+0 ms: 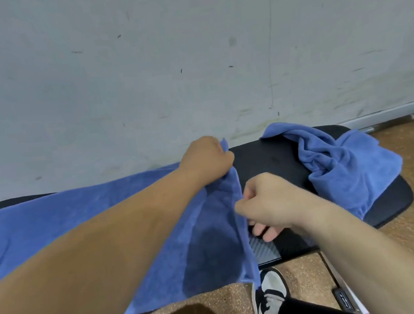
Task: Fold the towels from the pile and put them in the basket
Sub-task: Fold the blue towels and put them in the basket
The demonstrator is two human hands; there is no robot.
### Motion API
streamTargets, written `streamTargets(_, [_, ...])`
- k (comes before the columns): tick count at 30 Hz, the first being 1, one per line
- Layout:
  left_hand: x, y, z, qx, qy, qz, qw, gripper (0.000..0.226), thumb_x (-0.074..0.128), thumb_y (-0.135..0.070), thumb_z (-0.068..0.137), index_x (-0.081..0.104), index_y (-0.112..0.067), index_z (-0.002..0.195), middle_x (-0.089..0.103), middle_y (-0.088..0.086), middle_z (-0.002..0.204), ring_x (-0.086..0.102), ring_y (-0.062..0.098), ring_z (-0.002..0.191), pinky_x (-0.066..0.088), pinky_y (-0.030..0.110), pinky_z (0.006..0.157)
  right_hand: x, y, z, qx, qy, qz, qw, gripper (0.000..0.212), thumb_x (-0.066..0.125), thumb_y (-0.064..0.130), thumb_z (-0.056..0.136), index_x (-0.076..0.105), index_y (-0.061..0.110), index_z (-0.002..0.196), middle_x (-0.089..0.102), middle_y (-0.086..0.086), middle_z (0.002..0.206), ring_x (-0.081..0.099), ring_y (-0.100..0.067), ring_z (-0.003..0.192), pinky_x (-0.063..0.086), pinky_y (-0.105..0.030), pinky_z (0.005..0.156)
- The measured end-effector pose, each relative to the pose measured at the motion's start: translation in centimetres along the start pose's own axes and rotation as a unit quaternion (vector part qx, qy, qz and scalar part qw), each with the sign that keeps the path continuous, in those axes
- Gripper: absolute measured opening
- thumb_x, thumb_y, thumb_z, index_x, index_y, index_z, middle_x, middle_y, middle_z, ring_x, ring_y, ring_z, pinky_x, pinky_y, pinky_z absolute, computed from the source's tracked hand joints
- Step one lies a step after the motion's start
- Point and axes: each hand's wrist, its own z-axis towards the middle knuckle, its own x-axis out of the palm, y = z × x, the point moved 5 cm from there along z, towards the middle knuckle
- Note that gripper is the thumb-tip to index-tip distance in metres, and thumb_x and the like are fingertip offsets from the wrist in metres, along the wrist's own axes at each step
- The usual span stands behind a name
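No legible text, brand or number in view; sole candidate is a small dark plate [345,300] on the floor rail [330,269] just off the bench's [266,157] near right corner, its pale marks too blurred to read.

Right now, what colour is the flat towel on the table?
The flat towel is blue, seen best in the head view.

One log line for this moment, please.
left hand: grips flat blue cloth towel, far corner | right hand: pinches its edge | crumpled blue towel: on black table
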Motion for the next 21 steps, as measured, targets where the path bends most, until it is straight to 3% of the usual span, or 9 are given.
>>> streamTargets(2, [-1.2,-1.0,0.3,0.012,-0.033,-0.055,0.998,0.019,0.057,-0.020,0.090,0.055,-0.012,0.073,0.059,0.009,0.074,0.055,0.027,0.073,0.053,0.043,0.075,-1.7,-0.9,-0.2,0.005,-0.022,0.023,0.999,0.011,0.057,0.017,0.088,0.061,0.007,0.089,0.070,-0.019,0.082,0.077,-0.035,0.074,0.065,-0.049,0.064])
streamTargets(4, [-1.5,-1.8,0.7,0.016,-0.040,-0.105,0.994,0.018,0.059,-0.021,0.091,0.055,-0.014,0.074,0.058,0.003,0.074,0.053,0.022,0.073,0.050,0.038,0.071,-3.0,-2.1,-0.4,0.012,-0.044,0.045,0.998,0.010,0.057,0.017,0.091,0.058,0.007,0.089,0.067,-0.018,0.084,0.073,-0.031,0.067,0.064,-0.049,0.064])
streamTargets(6, [-0.8,-1.9,0.8,0.028,-0.022,-0.081,0.996,0.020,0.060,-0.025,0.093,0.061,-0.011,0.079,0.065,0.002,0.079,0.060,0.022,0.079,0.049,0.034,0.072,-3.6,-3.3,-0.2,0.008,-0.075,0.069,0.995,0.010,0.055,0.017,0.094,0.055,0.009,0.090,0.062,-0.014,0.082,0.065,-0.026,0.063,0.063,-0.048,0.066])
streamTargets(10, [2.2,-0.2,-0.6,0.083,0.024,0.063,0.994,0.036,0.060,-0.040,0.096,0.064,-0.018,0.124,0.063,0.004,0.128,0.058,0.027,0.120,0.049,0.044,0.101,-3.1,-5.7,0.5,0.022,-0.078,0.085,0.993,0.013,0.055,0.020,0.099,0.054,0.010,0.092,0.059,-0.013,0.071,0.060,-0.025,0.052,0.056,-0.039,0.054])
streamTargets(14, [4.8,1.0,-2.4,0.149,0.053,0.171,0.972,0.060,0.048,-0.047,0.102,0.040,-0.018,0.154,0.029,0.007,0.166,0.024,0.028,0.153,0.020,0.045,0.125,-2.4,-6.6,0.2,0.063,0.004,0.053,0.997,0.033,0.069,0.035,0.096,0.063,0.002,0.098,0.068,-0.014,0.065,0.064,-0.023,0.051,0.048,-0.027,0.048])
streamTargets(15, [4.9,1.1,-2.5,0.150,0.052,0.170,0.973,0.060,0.046,-0.047,0.103,0.038,-0.019,0.155,0.025,0.008,0.168,0.021,0.028,0.155,0.018,0.046,0.126,-2.2,-6.7,0.0,0.065,0.019,0.032,0.997,0.034,0.070,0.036,0.095,0.065,0.003,0.096,0.069,-0.014,0.065,0.066,-0.023,0.054,0.049,-0.027,0.048])
streamTargets(17, [4.5,0.8,-2.3,0.139,0.040,0.161,0.976,0.052,0.046,-0.048,0.103,0.049,-0.019,0.147,0.038,0.008,0.160,0.032,0.030,0.148,0.028,0.046,0.121,-2.1,-6.6,-0.1,0.064,0.027,0.004,0.998,0.031,0.070,0.035,0.095,0.065,0.005,0.090,0.069,-0.013,0.064,0.068,-0.024,0.057,0.051,-0.026,0.049])
streamTargets(19, [3.7,-0.3,-1.6,0.125,-0.006,0.168,0.978,0.044,0.046,-0.051,0.101,0.064,-0.018,0.123,0.055,0.007,0.133,0.048,0.032,0.127,0.042,0.046,0.106,-2.1,-6.4,-0.1,0.054,0.019,-0.007,0.998,0.028,0.069,0.034,0.095,0.064,0.008,0.087,0.069,-0.012,0.064,0.068,-0.023,0.057,0.051,-0.026,0.049])
streamTargets(21, [3.2,-1.8,-0.9,0.102,-0.035,0.153,0.982,0.046,0.049,-0.058,0.098,0.065,-0.015,0.106,0.056,0.006,0.112,0.053,0.030,0.107,0.050,0.046,0.092,-2.3,-6.1,-0.1,0.040,0.007,-0.019,0.999,0.028,0.069,0.037,0.094,0.062,0.012,0.084,0.070,-0.014,0.067,0.068,-0.023,0.058,0.052,-0.029,0.052])
